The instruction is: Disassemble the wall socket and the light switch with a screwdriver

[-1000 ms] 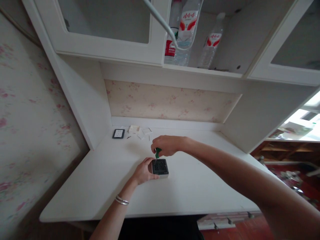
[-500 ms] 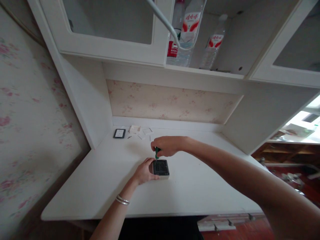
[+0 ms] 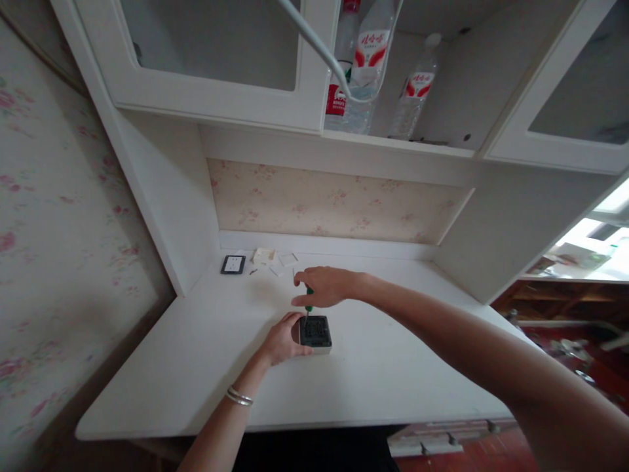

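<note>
Head view: the black-topped box (image 3: 317, 333) sits on the table (image 3: 383, 373) in front of me, just below my right hand (image 3: 301, 290) and a bit nearer my body. Box looks about square from here, so no clear long axis. The axis that counts is the green-handled screwdriver (image 3: 308, 300): near upright, slight tilt, thin shaft running down from my right hand to the left part of the dark face. Can't tell if the tip sits in a screw or only rests there.

Left hand (image 3: 282, 341) is the nearer one, touching the box at its left side: thumb along the near edge, fingers round the far-left corner, box pinched between. Right hand is above, clear of the box, partly spread, forefinger and thumb apart with the green handle at them. How firmly they touch the handle, I can't tell.

Farther back, left of my right hand: a black-framed socket plate (image 3: 232, 264) and some loose white pieces (image 3: 265, 255), well apart from the box.
</note>
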A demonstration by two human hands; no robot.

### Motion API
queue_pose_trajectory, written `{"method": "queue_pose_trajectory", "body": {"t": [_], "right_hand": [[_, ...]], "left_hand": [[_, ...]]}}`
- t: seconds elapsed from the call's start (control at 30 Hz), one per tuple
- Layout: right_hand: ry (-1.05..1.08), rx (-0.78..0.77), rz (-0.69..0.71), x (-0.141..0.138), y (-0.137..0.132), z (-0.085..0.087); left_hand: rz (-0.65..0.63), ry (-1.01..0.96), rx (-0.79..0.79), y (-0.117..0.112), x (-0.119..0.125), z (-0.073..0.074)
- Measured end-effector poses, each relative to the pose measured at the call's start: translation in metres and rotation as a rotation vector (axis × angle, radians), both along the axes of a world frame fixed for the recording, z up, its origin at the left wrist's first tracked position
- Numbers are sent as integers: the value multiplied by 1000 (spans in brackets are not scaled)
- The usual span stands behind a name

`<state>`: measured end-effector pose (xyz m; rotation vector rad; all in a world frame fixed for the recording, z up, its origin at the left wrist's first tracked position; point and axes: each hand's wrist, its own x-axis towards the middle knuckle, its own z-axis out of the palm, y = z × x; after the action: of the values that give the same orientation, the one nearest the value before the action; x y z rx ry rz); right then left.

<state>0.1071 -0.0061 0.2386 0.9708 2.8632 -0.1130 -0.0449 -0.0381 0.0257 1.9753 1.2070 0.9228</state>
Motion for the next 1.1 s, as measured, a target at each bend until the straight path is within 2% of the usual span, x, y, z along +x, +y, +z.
{"method": "queue_pose_trajectory", "body": {"t": [0.07,0.2,0.27,0.33,0.43,0.47,0.63,0.7,0.8,0.83,0.97,1.0,1.1], "right_hand": [[-28,42,-66,0,0,-1],[-2,-17,123,2,-4,1],[25,-35,159,3,-5,1],[40,-10,86,4,-6,0],[38,60,-98,3,-4,-4],[36,70,-113,3,-4,-4],[89,-70,124,4,-5,-1],[65,-69,82,2,-6,-1],[0,48,-120,-1,-7,-2],[-8,74,-138,-2,-7,-2],[9,-32,84,-3,-8,4],[0,-47,94,-3,-9,5],[-59,40,-70,-6,-10,8]], "left_hand": [[-12,-2,2,0,0,0],[-16,11,11,0,0,1],[-11,12,16,0,0,1],[-4,8,16,0,1,1],[2,-2,4,1,2,-1],[0,-4,2,1,2,-1],[-9,3,8,0,0,-1],[-6,9,10,-1,0,1],[-12,9,15,-1,-1,2],[-15,6,17,-1,-1,1],[-11,-1,18,0,0,-1],[-11,-1,16,0,0,-2],[-7,-8,15,1,0,-3]]}}
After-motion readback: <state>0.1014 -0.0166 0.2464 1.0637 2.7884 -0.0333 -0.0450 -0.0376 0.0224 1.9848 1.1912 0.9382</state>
